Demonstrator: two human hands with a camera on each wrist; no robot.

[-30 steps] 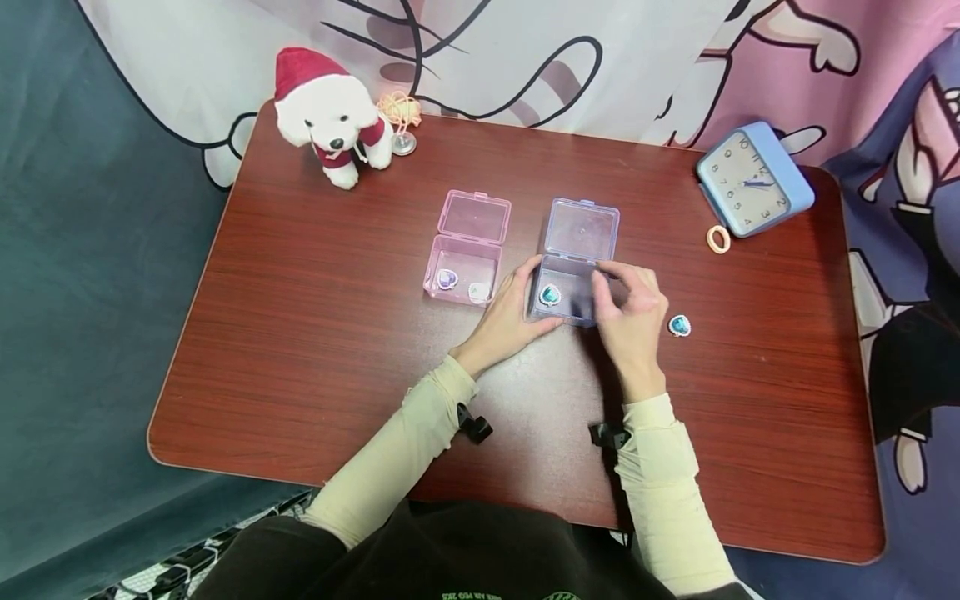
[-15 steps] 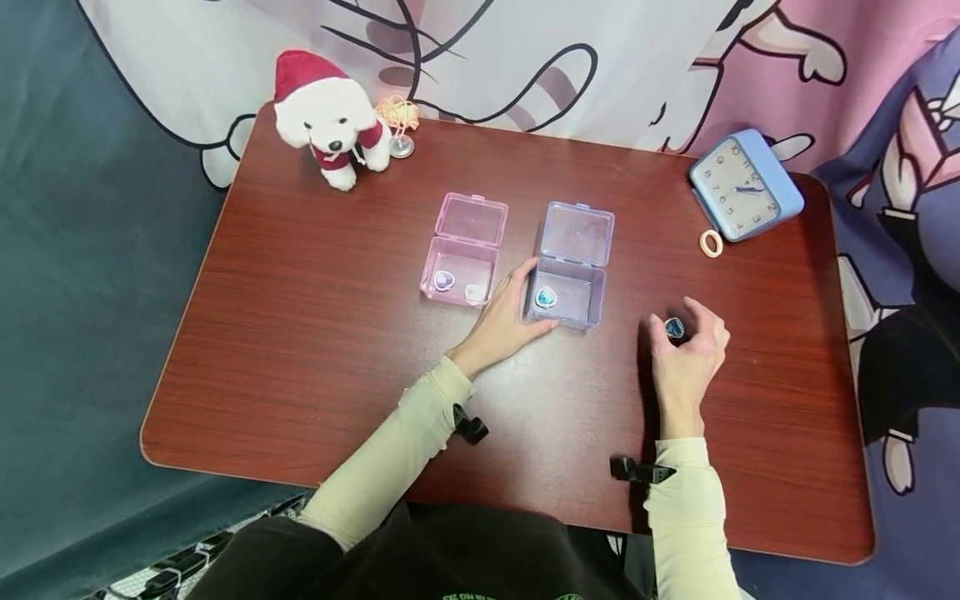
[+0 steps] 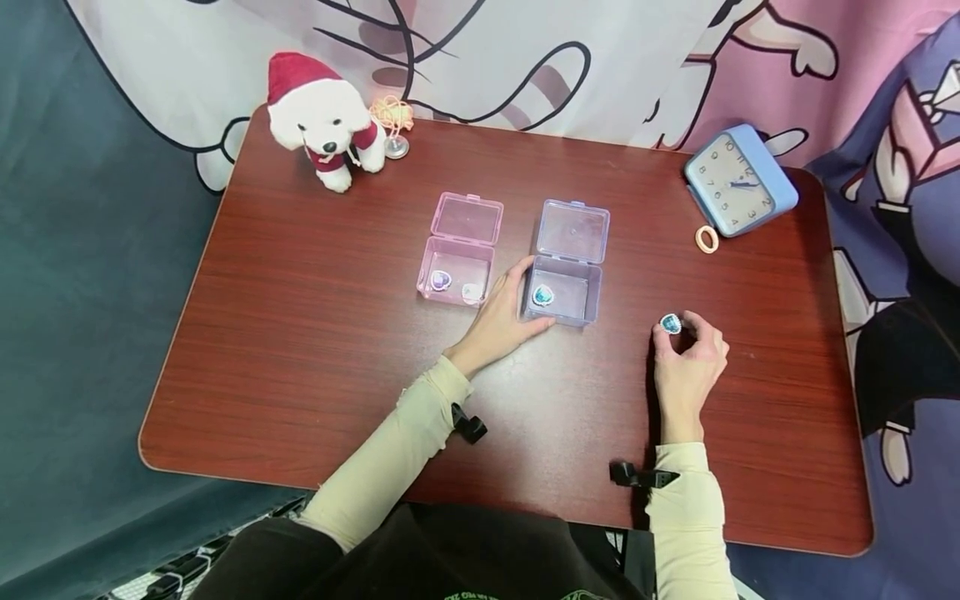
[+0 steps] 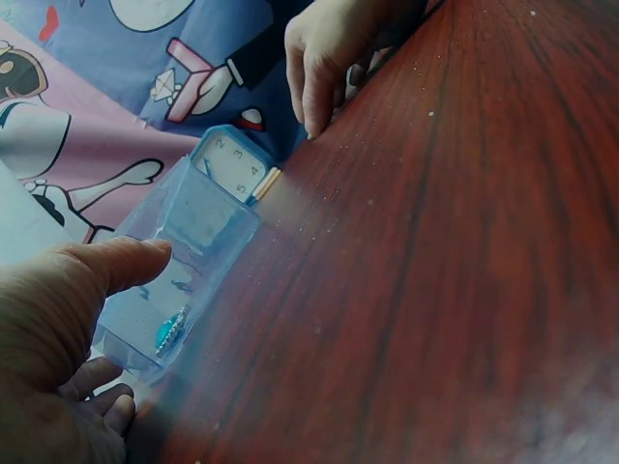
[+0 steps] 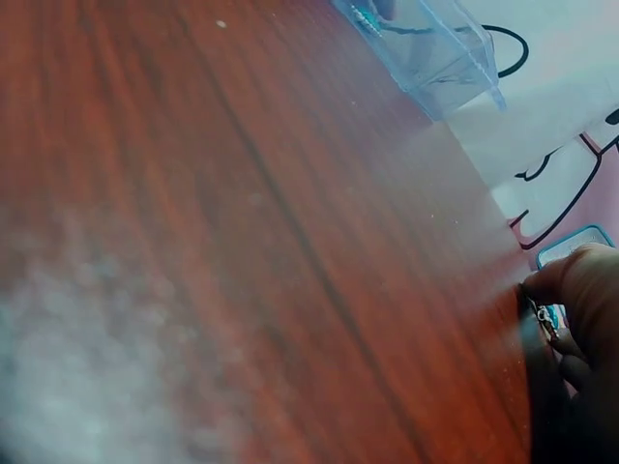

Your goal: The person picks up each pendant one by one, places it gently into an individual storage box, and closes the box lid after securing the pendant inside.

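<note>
The left hand [image 3: 498, 321] grips the violet box [image 3: 579, 293] at its left side, while the right hand [image 3: 688, 367] pinches a blue gem [image 3: 671, 323], well to the right of that box; whether the gem touches the table [image 3: 300, 375] is hard to tell. Another blue gem [image 3: 543, 295] lies inside the violet box. To its left stands a pink box [image 3: 474, 260], lid open, holding a purple gem [image 3: 441, 280] and a pale piece [image 3: 472, 292]. A clock [image 3: 731, 183] sits back right, a plush dog [image 3: 322, 117] back left
</note>
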